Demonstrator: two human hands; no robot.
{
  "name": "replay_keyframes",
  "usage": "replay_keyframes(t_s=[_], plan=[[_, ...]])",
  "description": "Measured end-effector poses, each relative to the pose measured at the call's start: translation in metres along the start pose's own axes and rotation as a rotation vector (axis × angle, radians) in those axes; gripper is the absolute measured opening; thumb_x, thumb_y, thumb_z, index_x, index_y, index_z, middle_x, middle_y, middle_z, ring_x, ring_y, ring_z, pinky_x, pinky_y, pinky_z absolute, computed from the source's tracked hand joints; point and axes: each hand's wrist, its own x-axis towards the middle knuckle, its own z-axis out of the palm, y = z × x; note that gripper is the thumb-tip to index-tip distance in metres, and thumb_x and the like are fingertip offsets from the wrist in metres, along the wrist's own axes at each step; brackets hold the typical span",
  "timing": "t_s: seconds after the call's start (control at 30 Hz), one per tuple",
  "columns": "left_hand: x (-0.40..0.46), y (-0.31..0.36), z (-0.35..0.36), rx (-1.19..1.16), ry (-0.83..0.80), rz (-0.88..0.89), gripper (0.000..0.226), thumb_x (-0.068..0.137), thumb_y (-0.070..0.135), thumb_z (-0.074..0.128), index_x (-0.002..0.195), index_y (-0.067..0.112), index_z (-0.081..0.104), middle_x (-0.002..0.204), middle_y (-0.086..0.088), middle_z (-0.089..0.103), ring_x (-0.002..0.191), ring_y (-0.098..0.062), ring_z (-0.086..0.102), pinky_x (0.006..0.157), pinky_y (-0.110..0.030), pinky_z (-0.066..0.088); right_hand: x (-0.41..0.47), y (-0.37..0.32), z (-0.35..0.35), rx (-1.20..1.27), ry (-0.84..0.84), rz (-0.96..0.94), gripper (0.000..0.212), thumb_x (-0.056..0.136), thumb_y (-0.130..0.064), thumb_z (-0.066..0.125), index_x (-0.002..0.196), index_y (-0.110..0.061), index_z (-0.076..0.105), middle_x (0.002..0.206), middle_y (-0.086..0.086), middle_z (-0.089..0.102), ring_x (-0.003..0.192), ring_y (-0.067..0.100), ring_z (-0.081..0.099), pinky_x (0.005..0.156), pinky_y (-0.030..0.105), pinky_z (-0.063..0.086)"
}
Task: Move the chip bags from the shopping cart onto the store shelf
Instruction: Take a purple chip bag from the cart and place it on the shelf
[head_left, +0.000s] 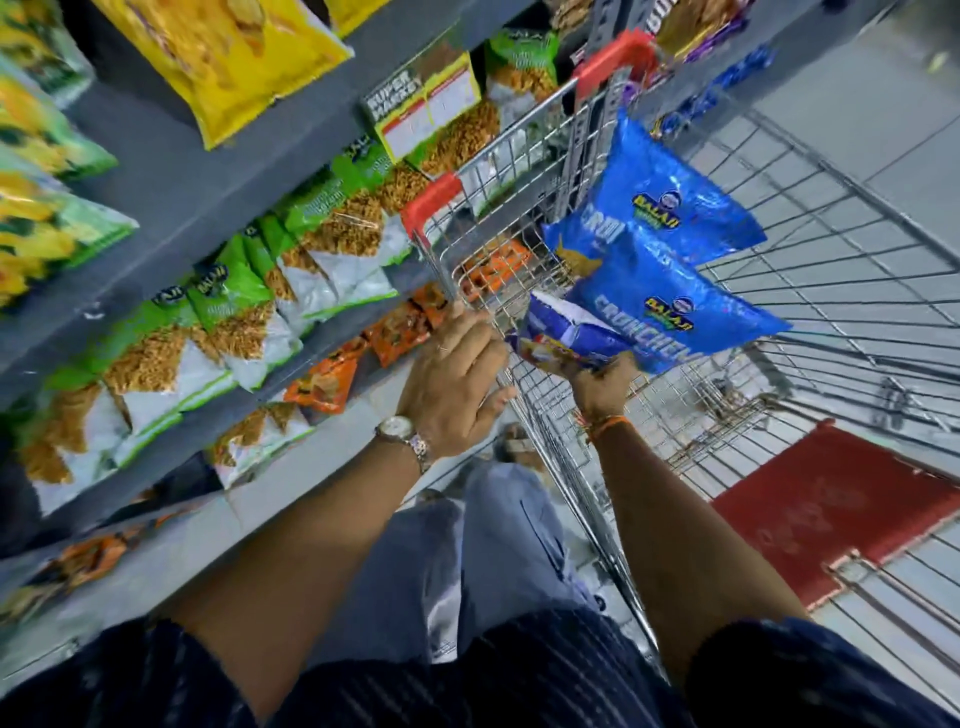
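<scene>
My right hand grips several blue chip bags by their lower ends above the wire shopping cart. The upper blue bag and a second blue bag fan up and to the right; a smaller blue bag is crumpled against my fingers. My left hand, with a watch on the wrist, rests on the cart's near-left rim, fingers curled over the wire. The grey store shelf runs along the left.
The shelves hold yellow bags on top, green-and-white snack bags in the middle and orange bags lower down. Red corner guards cap the cart. A red child-seat flap lies at right. My legs stand between shelf and cart.
</scene>
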Motion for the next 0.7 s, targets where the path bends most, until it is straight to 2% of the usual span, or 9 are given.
replay_keyframes(t_s=[0.1,0.17,0.2,0.27,0.33,0.37,0.47,0.53,0.7], plan=[[0.002,0.004,-0.011,0.038,-0.059,-0.002,0.048,0.103,0.041,0.031,0.106,0.002,0.059,0.110,-0.021,0.060,0.120,-0.042,0.053,0.114,-0.057,0.036,0.005,-0.006,-0.012,0.009,-0.020,0.074,0.043,0.065,0.001,0.078,0.103,0.016,0.066,0.105,0.020,0.071,0.081,-0.008,0.068,0.080,0.035,0.060],[0.003,0.007,-0.020,0.052,-0.106,-0.002,0.042,0.103,0.041,0.034,0.103,0.007,0.059,0.108,-0.015,0.061,0.119,-0.037,0.053,0.117,-0.054,0.033,0.003,-0.020,-0.021,-0.017,-0.063,0.083,0.042,0.067,0.002,0.077,0.107,0.011,0.067,0.108,0.020,0.074,0.096,0.018,0.073,0.088,0.047,0.059],[0.005,0.008,-0.026,0.061,-0.126,0.003,0.040,0.103,0.042,0.036,0.101,0.009,0.059,0.107,-0.013,0.061,0.118,-0.035,0.053,0.117,-0.052,0.033,0.000,-0.036,-0.026,-0.017,-0.078,0.059,0.041,0.069,0.004,0.077,0.109,0.008,0.067,0.108,0.017,0.075,0.098,0.023,0.073,0.089,0.050,0.059],[0.007,0.012,-0.041,0.076,-0.175,0.003,0.037,0.103,0.043,0.041,0.101,0.011,0.060,0.106,-0.009,0.061,0.113,-0.031,0.055,0.114,-0.048,0.038,-0.013,-0.079,-0.037,-0.007,-0.084,0.001,0.036,0.074,0.009,0.075,0.108,0.009,0.065,0.097,0.005,0.078,0.091,0.014,0.075,0.082,0.045,0.062],[0.008,0.017,-0.057,0.060,-0.207,-0.014,0.033,0.100,0.043,0.045,0.106,0.014,0.061,0.108,-0.006,0.061,0.106,-0.028,0.059,0.104,-0.045,0.047,-0.028,-0.125,-0.044,0.077,-0.107,-0.067,0.029,0.079,0.016,0.069,0.106,0.012,0.060,0.078,-0.014,0.078,0.077,-0.001,0.073,0.067,0.024,0.062],[0.009,0.020,-0.071,0.044,-0.212,-0.032,0.033,0.098,0.041,0.045,0.110,0.015,0.061,0.112,-0.004,0.060,0.105,-0.026,0.061,0.098,-0.042,0.051,-0.034,-0.149,-0.047,0.123,-0.109,-0.101,0.028,0.080,0.018,0.067,0.106,0.010,0.060,0.074,-0.019,0.076,0.073,-0.004,0.072,0.063,0.019,0.059],[0.007,0.029,-0.122,0.027,-0.150,-0.066,0.039,0.096,0.035,0.043,0.123,0.014,0.062,0.120,-0.002,0.059,0.109,-0.022,0.061,0.090,-0.037,0.054,-0.053,-0.220,-0.053,0.206,-0.095,-0.209,0.026,0.076,0.005,0.078,0.100,0.003,0.068,0.084,-0.004,0.079,0.081,0.011,0.075,0.074,0.035,0.060],[0.002,0.035,-0.160,0.063,-0.010,-0.023,0.035,0.096,0.027,0.048,0.121,0.010,0.065,0.117,-0.004,0.062,0.110,-0.020,0.057,0.095,-0.032,0.048,-0.065,-0.270,-0.053,0.272,-0.138,-0.289,0.028,0.074,0.000,0.081,0.100,0.002,0.071,0.088,0.003,0.078,0.082,0.015,0.074,0.076,0.037,0.060],[-0.039,0.045,-0.269,0.211,0.320,-0.086,0.030,0.096,0.021,0.052,0.118,0.010,0.069,0.121,-0.005,0.065,0.118,-0.020,0.056,0.116,-0.022,0.027,-0.121,-0.409,-0.036,0.344,-0.291,-0.582,0.023,0.068,-0.002,0.081,0.077,-0.022,0.072,0.066,-0.015,0.074,0.061,0.000,0.067,0.060,0.026,0.059]])
